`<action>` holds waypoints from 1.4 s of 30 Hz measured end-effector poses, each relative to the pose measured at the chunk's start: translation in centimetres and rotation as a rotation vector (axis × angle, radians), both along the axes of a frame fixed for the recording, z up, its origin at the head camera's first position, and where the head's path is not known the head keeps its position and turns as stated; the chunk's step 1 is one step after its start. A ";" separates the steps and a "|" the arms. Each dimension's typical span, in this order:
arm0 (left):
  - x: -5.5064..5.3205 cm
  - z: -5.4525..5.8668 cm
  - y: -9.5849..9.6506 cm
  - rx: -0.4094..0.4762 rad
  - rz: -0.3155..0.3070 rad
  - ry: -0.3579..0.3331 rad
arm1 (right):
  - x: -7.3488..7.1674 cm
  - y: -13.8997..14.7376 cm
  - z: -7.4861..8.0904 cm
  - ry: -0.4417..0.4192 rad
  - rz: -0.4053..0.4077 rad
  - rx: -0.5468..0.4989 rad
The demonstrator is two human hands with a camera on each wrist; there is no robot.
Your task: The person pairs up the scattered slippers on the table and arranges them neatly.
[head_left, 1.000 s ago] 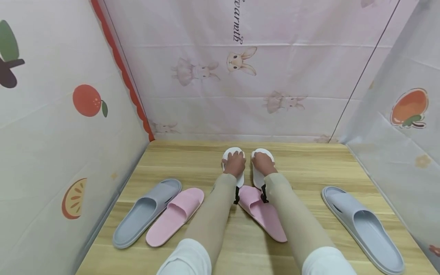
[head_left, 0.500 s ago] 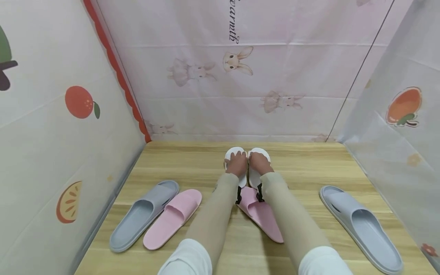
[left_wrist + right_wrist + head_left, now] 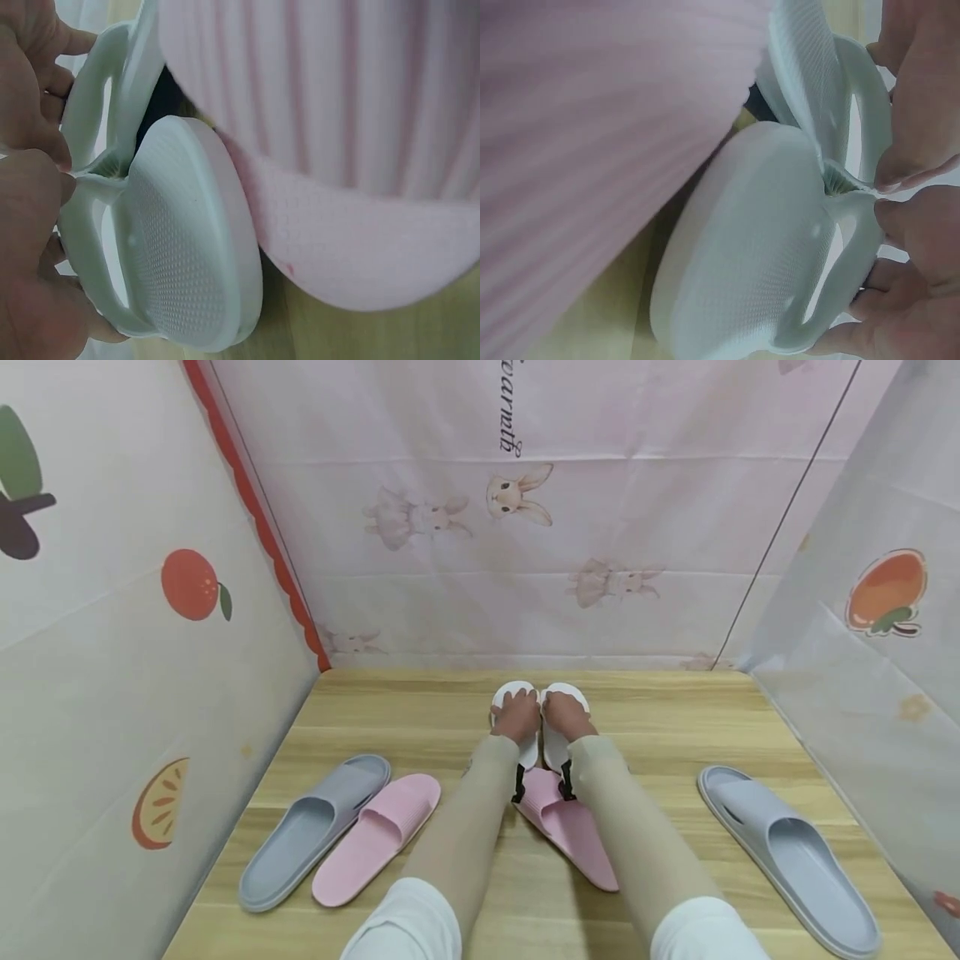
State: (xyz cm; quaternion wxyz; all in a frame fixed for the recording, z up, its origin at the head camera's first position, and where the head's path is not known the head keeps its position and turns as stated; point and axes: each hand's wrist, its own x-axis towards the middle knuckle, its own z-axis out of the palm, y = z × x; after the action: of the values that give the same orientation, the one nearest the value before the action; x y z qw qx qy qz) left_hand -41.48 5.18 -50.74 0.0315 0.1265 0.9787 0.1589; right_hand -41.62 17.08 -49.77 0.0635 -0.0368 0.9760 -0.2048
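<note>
Two white slippers stand side by side at the far middle of the wooden surface, their inner edges touching or nearly so. My left hand [image 3: 517, 718] grips the left white slipper [image 3: 191, 240] by its strap, thumb and fingers at the strap's edges. In the same way my right hand [image 3: 567, 717] holds the strap of the right white slipper [image 3: 742, 247]. From the head view, the hands cover the straps. Just behind the white pair, between my forearms, lies a pink slipper [image 3: 573, 843], partly hidden by the right sleeve.
Left of my arms lie another pink slipper [image 3: 375, 843] and a grey slipper [image 3: 300, 839], close together and slanted. A second grey slipper [image 3: 802, 860] lies at the far right. Printed cloth walls [image 3: 465, 610] enclose the wooden surface [image 3: 405, 702] at the back and sides.
One second ago there was a gap between the white slippers. Both hands have since brought them together; over the last half second they have stayed put.
</note>
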 end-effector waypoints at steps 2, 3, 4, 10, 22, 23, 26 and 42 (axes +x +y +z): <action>-0.1 -0.2 0.1 -0.001 0.001 0.008 | 0.0 -0.1 0.0 0.000 0.001 0.001; -0.1 -0.3 0.2 -0.006 0.001 0.015 | 0.0 -0.1 0.1 0.003 0.006 0.006; -0.2 -0.3 0.2 -0.008 0.001 0.022 | -0.1 -0.1 0.1 0.005 0.006 0.009; -0.3 -0.2 0.3 -0.006 0.023 0.034 | -0.4 -0.3 0.2 0.012 0.015 0.037; -1.3 -0.7 -0.8 0.057 0.049 -0.020 | 0.1 -0.5 -0.1 0.100 -0.041 0.081; -1.5 -0.8 -0.9 0.069 0.046 -0.024 | 0.2 -0.4 -0.2 0.105 -0.052 0.078; -1.3 0.2 -1.6 0.093 0.019 -0.035 | 0.4 -0.2 -0.2 0.121 -0.064 0.067; 3.2 7.1 -14.4 -0.017 -0.167 0.018 | 6.2 -0.3 3.1 0.320 0.147 0.061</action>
State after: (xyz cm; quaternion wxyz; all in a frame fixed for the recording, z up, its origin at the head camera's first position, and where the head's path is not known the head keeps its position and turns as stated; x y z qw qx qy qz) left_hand -38.32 -9.17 -43.69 0.0370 0.2088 0.9663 0.1462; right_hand -35.40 16.74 -46.68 -0.0766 -0.1380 0.9742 -0.1616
